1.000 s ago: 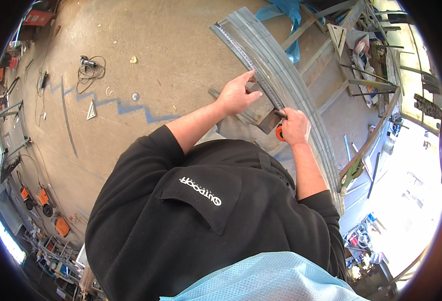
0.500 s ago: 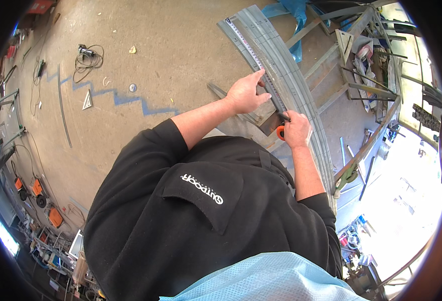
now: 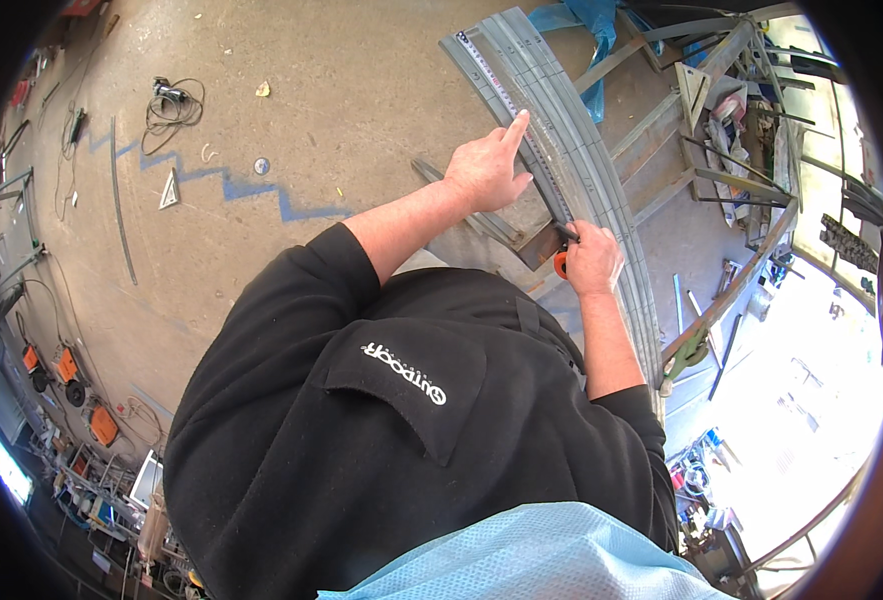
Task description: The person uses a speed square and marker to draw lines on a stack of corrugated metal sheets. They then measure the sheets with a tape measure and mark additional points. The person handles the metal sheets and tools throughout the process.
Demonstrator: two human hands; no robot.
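Observation:
Several long grey metal strips (image 3: 609,172) lie side by side, running from the far end down past my right side. Along their left edge stretches a pulled-out tape measure blade (image 3: 502,92), its far end at the strips' far end. My left hand (image 3: 481,175) is at the blade, index finger stretched out to it and thumb apart, the other fingers curled. My right hand (image 3: 593,262) is closed around the tape measure's case (image 3: 560,264), orange and black, at the blade's near end. Part of the case is hidden by the fingers.
A metal frame (image 3: 651,140) stands under and right of the strips, with blue plastic sheeting (image 3: 593,45) at its far end. On the floor at left are a corded power tool (image 3: 168,92), a triangular square (image 3: 170,190) and a thin rod (image 3: 121,205).
My left index finger has moved slightly farther along the tape blade and straightened, with the hand more raised. The right hand keeps its grip on the tape measure. The view has shifted slightly.

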